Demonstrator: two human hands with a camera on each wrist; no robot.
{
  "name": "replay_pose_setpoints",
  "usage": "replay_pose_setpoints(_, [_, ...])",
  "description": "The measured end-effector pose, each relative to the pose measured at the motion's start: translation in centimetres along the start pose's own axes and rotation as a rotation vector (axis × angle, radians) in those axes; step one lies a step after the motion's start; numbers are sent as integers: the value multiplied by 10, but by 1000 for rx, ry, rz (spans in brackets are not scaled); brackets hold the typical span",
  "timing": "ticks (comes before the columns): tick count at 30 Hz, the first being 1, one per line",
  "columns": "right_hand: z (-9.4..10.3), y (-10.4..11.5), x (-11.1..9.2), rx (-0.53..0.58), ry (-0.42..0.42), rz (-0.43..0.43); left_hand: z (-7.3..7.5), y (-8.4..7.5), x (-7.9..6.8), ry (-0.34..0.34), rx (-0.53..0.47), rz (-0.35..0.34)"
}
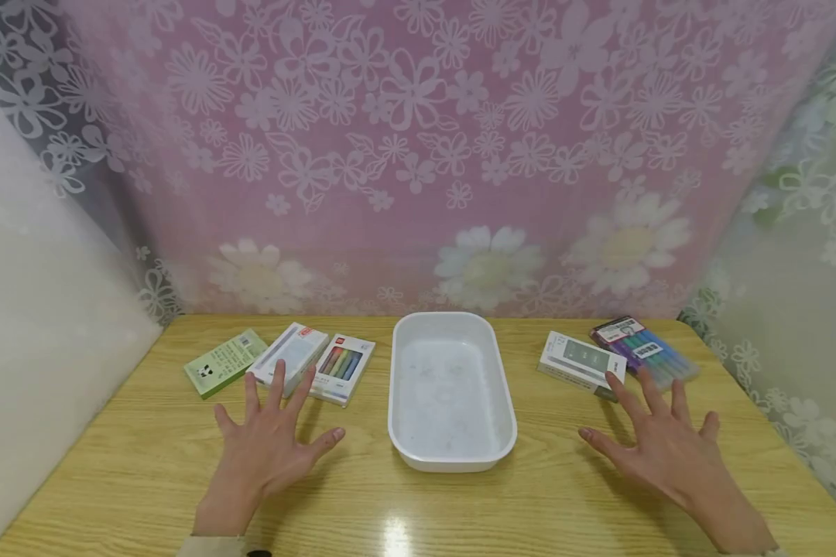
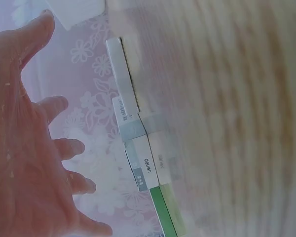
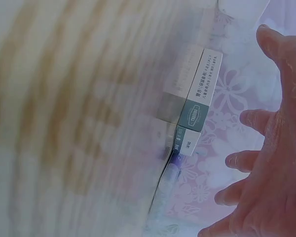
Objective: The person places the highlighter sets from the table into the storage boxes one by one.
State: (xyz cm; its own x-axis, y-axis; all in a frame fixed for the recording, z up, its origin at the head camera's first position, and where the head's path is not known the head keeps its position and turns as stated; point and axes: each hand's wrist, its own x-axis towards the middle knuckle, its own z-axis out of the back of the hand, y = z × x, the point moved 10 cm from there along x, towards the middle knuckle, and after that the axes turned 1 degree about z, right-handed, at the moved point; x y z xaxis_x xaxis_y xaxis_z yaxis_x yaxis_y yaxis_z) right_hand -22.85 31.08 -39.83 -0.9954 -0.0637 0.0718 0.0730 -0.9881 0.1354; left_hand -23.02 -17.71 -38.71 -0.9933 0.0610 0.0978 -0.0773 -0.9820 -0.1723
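Observation:
My left hand is spread over the table on the left, fingers straight, holding nothing. Just beyond its fingertips lie a white box, a white pack of coloured sticks and a green box with a panda picture. On the right, my right hand is likewise spread with nothing in it. Nearest to its fingers is a white and grey-green box, with a clear pack of coloured pens beside it. In the wrist views the left palm and right palm stand apart from the boxes.
Between the hands a white plastic tray stands on the wood-grain table, with nothing inside it. A pink flowered cloth hangs behind the table's far edge, and pale cloths hang at both sides.

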Motion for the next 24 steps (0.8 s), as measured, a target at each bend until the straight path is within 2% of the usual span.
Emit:
replay_pose_setpoints(9, [0, 11, 3, 17, -15, 50, -1, -1, 6, -9, -14, -30])
replay_pose_setpoints(16, [7, 38, 8, 144, -40, 139, 6, -11, 19, -63, -105, -118])
replay_pose_setpoints(20, [11, 54, 14, 196, -50, 158, 3, -18, 28, -44, -162, -138])
replay_pose_setpoints(24, [12, 69, 21, 234, -33, 165, 0, -26, 39, -30, -170, -164])
